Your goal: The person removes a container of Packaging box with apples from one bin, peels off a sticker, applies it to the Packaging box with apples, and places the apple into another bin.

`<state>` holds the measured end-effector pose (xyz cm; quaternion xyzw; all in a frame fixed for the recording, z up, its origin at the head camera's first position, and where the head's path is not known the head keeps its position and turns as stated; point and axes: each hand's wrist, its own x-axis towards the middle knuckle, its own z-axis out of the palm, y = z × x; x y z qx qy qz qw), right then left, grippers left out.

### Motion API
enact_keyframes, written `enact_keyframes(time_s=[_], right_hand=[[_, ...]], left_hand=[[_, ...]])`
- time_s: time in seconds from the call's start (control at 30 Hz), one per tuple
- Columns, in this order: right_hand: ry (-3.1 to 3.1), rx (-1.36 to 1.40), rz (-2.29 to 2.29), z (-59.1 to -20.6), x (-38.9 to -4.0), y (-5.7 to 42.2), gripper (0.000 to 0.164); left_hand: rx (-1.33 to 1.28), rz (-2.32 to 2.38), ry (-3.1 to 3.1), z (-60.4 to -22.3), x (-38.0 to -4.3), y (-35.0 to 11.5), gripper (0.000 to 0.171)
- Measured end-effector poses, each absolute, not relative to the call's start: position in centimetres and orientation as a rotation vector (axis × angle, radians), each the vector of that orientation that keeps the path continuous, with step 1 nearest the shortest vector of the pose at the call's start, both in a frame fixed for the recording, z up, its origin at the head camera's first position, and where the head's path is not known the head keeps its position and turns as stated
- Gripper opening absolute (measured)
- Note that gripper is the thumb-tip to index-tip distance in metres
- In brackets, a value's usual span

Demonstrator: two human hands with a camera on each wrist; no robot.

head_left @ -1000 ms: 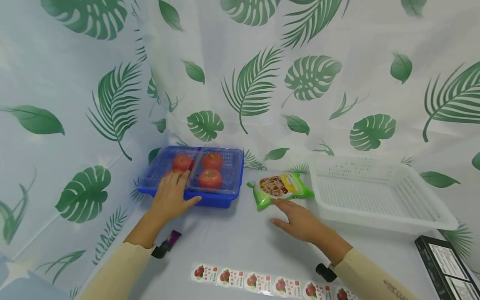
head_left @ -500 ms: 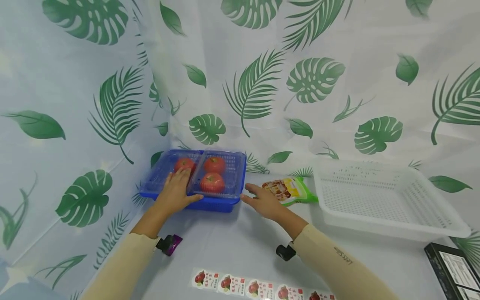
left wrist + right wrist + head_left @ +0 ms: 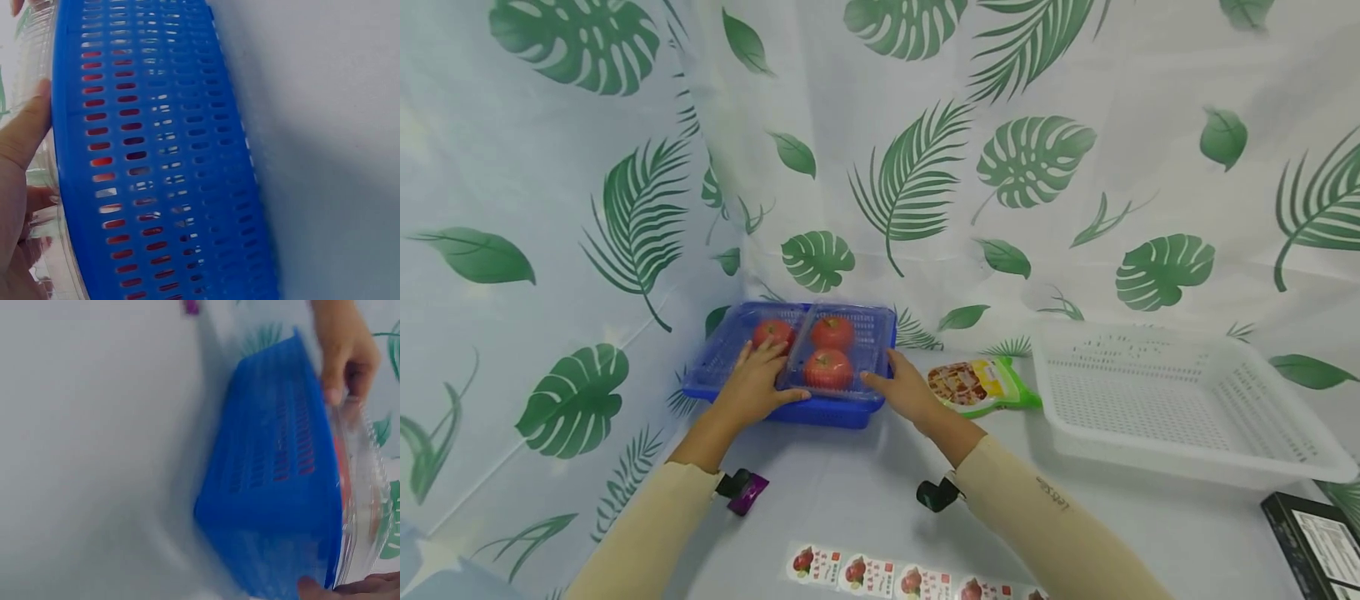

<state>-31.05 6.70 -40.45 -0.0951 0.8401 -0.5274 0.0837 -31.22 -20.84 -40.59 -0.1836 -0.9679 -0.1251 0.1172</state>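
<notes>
A blue perforated basket (image 3: 837, 412) holds two clear plastic boxes side by side, with red apples inside. My left hand (image 3: 751, 385) rests over the left box, fingers spread near an apple (image 3: 773, 333) and thumb at the front edge of the right box (image 3: 857, 333). That thumb (image 3: 31, 125) lies along the basket's rim in the left wrist view. My right hand (image 3: 913, 393) is at the basket's right front corner, thumb over the right box's edge. Part of the left box's contents is hidden under my left hand.
A green snack bag (image 3: 981, 385) lies right of the basket, beside a white perforated basket (image 3: 1150, 458). A strip of apple stickers (image 3: 868, 575) lies in front. A small purple packet (image 3: 748, 495) is near my left wrist; a black-edged box (image 3: 1318, 537) stands far right.
My right hand has moved left from over the snack bag to the blue basket's right front corner. The left hand stays on the left box. The head view has shifted slightly.
</notes>
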Motion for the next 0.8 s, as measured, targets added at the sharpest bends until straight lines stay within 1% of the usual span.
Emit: enact_keyframes(time_s=[0.23, 0.3, 0.53, 0.67, 0.8], right_hand=[[2.279, -0.032, -1.952, -40.0, -31.8, 6.8, 0.085], [2.237, 0.004, -2.016, -40.0, -31.9, 6.9, 0.083], [2.189, 0.056, -2.109, -39.9, -31.8, 6.9, 0.077], [2.193, 0.026, -2.141, -39.3, -31.8, 6.2, 0.072], [2.226, 0.048, -2.176, -38.9, -31.8, 5.0, 0.066]], left_hand=[[-0.580, -0.503, -2.748, -40.9, -31.7, -20.2, 0.083], [-0.576, -0.564, -2.725, -41.0, -31.9, -20.0, 0.082], [-0.495, -0.678, -2.726, -40.9, -31.7, -19.5, 0.088], [-0.414, -0.682, -2.713, -40.4, -31.4, -19.5, 0.087], [-0.423, -0.706, -2.686, -40.1, -31.3, -20.0, 0.087]])
